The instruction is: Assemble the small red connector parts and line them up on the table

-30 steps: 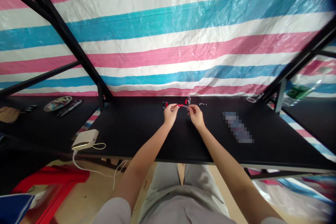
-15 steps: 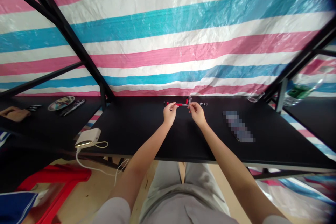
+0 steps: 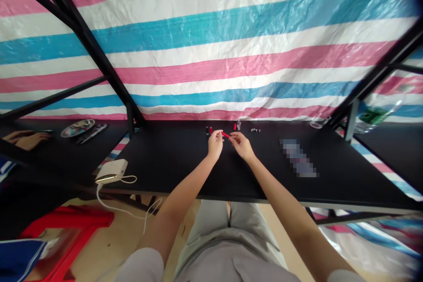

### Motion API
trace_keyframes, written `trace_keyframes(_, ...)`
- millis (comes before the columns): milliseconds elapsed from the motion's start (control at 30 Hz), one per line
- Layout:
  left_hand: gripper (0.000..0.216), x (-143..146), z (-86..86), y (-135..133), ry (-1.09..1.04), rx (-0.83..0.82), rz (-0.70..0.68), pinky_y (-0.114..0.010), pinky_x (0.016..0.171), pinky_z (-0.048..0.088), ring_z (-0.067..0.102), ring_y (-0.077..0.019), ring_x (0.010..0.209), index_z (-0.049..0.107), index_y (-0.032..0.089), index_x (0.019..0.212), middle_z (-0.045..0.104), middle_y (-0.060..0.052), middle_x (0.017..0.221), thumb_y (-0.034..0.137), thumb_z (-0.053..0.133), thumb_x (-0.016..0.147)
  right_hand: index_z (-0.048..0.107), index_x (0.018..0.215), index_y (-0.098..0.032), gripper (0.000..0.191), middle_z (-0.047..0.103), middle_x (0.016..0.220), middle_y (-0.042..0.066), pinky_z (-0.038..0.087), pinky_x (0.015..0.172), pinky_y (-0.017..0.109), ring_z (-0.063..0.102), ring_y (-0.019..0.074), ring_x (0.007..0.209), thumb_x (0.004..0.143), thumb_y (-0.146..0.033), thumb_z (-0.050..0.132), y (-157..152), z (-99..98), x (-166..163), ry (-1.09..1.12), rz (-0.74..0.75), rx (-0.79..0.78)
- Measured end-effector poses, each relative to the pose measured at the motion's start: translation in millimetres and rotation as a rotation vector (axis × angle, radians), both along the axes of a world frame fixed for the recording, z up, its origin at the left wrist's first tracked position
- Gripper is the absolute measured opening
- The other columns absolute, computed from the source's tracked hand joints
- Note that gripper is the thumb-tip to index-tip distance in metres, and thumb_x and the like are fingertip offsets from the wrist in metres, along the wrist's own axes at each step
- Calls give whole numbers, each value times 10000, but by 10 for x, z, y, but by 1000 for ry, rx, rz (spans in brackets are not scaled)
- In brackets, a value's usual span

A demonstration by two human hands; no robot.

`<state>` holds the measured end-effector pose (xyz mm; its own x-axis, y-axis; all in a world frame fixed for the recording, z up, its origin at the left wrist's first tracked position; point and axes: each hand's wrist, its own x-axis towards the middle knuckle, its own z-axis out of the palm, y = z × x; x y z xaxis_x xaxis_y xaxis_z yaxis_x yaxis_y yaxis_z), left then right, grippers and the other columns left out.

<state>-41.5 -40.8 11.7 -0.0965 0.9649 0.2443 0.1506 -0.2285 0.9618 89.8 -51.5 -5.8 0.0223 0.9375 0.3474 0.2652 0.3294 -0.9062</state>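
Over the far middle of the black table [image 3: 185,163], my left hand [image 3: 215,144] and my right hand [image 3: 241,145] are close together, both pinched on a small red pen-like piece [image 3: 225,135] held between them. Just behind the hands lie small red and black parts [image 3: 209,130], a red and clear part [image 3: 236,125] and a short row of tiny metal bits [image 3: 255,130]. What the fingers hide of the piece I cannot make out.
A white power bank [image 3: 111,171] with a white cable sits at the table's left front corner. A blurred flat object [image 3: 299,163] lies right of my hands. On the left table are a metal dish [image 3: 77,127], pens and another person's hand [image 3: 28,139]. A red stool [image 3: 62,224] stands below.
My hands have come closer together and the right hand has slid left along the red piece, covering its clear end. The view has shifted slightly.
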Motion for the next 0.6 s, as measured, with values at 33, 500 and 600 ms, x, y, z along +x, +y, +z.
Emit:
trace_keyframes(33, 218, -7, 0, -11, 13, 4, 14, -243, 647, 473, 596, -103, 634, 592, 154, 954, 631, -63, 874, 272, 444, 846, 546, 983, -192, 299, 646, 802, 34, 479, 637, 281, 564, 121, 613, 753, -383, 536, -9, -11, 0, -34, 6, 2)
trace_keyframes(500, 257, -5, -69, -18, 41, 77, -45, -279, 779, 484, 609, -131, 800, 603, 175, 1037, 622, -81, 1055, 236, 459, 832, 572, 858, -206, 127, 647, 776, -2, 455, 724, 261, 604, 124, 716, 742, -243, 534, 153, -20, -75, -299, -63, 28)
trace_keyframes(600, 274, -38, -117, -13, 60, 93, -29, -295, 838, 467, 597, -149, 888, 596, 171, 1060, 617, -89, 1075, 203, 452, 828, 576, 842, -210, 119, 641, 813, -1, 439, 741, 273, 593, 130, 754, 731, -232, 540, 230, -2, -149, -383, -110, 11)
